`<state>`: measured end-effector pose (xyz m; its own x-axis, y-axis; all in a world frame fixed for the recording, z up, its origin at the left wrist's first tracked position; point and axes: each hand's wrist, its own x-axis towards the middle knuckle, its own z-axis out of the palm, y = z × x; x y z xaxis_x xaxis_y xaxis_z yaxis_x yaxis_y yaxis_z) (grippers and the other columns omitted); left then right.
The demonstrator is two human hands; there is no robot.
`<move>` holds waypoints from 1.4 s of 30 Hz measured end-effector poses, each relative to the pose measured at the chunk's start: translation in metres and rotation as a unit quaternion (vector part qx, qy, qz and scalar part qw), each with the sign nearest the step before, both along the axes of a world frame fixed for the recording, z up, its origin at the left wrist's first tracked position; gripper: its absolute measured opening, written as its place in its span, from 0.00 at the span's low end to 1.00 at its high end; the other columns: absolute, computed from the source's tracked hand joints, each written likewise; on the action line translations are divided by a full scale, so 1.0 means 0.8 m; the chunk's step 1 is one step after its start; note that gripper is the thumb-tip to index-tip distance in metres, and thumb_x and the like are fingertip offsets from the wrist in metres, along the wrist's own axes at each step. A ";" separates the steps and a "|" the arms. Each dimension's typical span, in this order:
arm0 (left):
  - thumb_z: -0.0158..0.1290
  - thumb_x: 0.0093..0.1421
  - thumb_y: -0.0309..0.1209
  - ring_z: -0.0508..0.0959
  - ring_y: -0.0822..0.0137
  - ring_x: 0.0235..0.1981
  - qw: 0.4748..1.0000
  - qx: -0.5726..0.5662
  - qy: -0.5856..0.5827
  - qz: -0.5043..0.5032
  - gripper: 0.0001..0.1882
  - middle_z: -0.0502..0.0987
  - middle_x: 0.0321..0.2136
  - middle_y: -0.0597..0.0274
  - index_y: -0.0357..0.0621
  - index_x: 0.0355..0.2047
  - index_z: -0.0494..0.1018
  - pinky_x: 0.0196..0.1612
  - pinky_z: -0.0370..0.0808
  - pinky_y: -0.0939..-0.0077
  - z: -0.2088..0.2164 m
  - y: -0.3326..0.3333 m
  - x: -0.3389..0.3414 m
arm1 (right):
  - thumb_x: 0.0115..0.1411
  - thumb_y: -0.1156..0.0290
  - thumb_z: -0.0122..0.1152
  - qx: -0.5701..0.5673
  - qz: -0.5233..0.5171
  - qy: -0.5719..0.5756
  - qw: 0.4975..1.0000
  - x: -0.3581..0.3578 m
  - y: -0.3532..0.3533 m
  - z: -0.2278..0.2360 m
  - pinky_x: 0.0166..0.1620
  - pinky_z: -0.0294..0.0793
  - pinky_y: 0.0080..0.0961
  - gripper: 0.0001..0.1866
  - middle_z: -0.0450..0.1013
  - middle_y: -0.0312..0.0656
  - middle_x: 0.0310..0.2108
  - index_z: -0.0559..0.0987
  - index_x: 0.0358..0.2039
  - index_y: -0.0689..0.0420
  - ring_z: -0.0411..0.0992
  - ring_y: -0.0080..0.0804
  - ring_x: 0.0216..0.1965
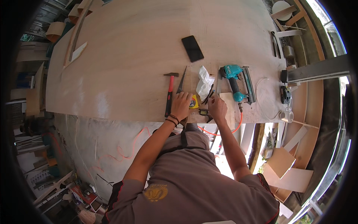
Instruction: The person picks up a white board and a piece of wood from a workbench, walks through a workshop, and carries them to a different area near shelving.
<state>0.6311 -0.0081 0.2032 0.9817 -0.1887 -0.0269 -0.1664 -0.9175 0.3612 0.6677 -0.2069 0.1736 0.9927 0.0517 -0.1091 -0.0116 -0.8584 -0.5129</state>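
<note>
On the wooden tabletop, my left hand [181, 105] is closed over the lower end of a narrow tapered saw [182, 80], whose dark blade points away from me. A hammer [170, 91] with a red and black handle lies left of this hand, and a yellow tape measure [194, 102] sits right beside it. My right hand [217, 108] has its fingers curled together next to thin black sticks [208, 95]. What they grip is too small to tell. A white crumpled bag [204, 83] lies just beyond, and a small black tool [204, 112] lies between my hands.
A teal nail gun [234, 83] rests at the right, joined to an orange hose [238, 126] running off the near edge. Farther away lies a black phone [192, 48]. Pincers [276, 44], a tape roll [286, 116] and a metal post [317, 70] are along the right side.
</note>
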 end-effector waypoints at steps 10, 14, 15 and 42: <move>0.67 0.46 0.29 0.76 0.64 0.39 0.916 -0.303 -0.061 0.256 0.31 0.70 0.40 0.58 0.42 0.48 0.64 0.42 0.75 0.66 0.061 0.059 -0.103 | 0.46 0.62 0.67 0.028 -0.017 0.076 0.997 0.040 0.011 -0.024 0.39 0.75 0.47 0.18 0.78 0.53 0.30 0.75 0.37 0.55 0.77 0.56 0.35; 0.66 0.45 0.24 0.71 0.72 0.43 0.706 -0.601 0.036 0.374 0.38 0.67 0.41 0.63 0.44 0.52 0.56 0.47 0.72 0.76 0.037 0.115 -0.211 | 0.44 0.64 0.70 0.051 0.012 0.042 0.998 0.033 -0.003 0.004 0.34 0.77 0.38 0.26 0.78 0.49 0.25 0.73 0.43 0.59 0.79 0.45 0.30; 0.66 0.46 0.25 0.70 0.72 0.44 0.709 -0.583 0.036 0.395 0.38 0.66 0.41 0.64 0.44 0.53 0.56 0.48 0.71 0.76 0.042 0.125 -0.236 | 0.43 0.66 0.68 0.086 -0.023 0.094 0.992 0.033 -0.021 -0.022 0.38 0.76 0.38 0.29 0.79 0.47 0.26 0.72 0.48 0.58 0.79 0.45 0.30; 0.70 0.39 0.40 0.78 0.66 0.29 0.031 -0.504 -0.180 0.844 0.33 0.75 0.33 0.58 0.41 0.41 0.67 0.24 0.81 0.69 -0.192 0.003 -0.938 | 0.66 0.64 0.55 0.086 0.717 0.119 0.681 -0.501 0.459 0.140 0.27 0.71 0.23 0.14 0.73 0.39 0.23 0.77 0.35 0.64 0.71 0.23 0.23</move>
